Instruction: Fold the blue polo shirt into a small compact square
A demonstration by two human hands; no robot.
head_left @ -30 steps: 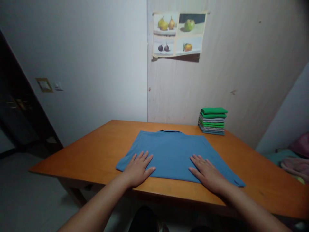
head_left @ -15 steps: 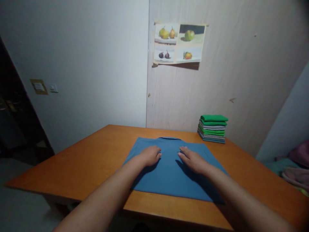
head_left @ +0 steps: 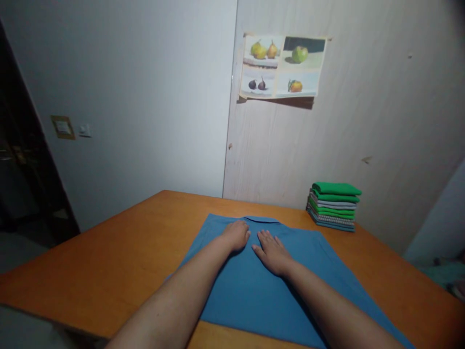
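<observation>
Rests left hand (head_left: 237,236), grip unclear, and spread, empty right hand (head_left: 273,254) on flat blue cloth shirt (head_left: 245,293) pointing collar (head_left: 262,220) straight ahead.

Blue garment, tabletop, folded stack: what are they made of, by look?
Blue garment: matte fabric, lying thin and flat; fibre unclear.
Tabletop: probably varnished wood or laminate; orange-brown, smooth, too little grain visible to settle it.
Folded stack: likely cloth, matte, with soft rounded folds.

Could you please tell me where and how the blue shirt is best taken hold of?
Probably pinch the blue shirt by its far left corner and far right corner, coming from the outer sides: it lies flat, so its edges seem easier to grip than its middle.
</observation>
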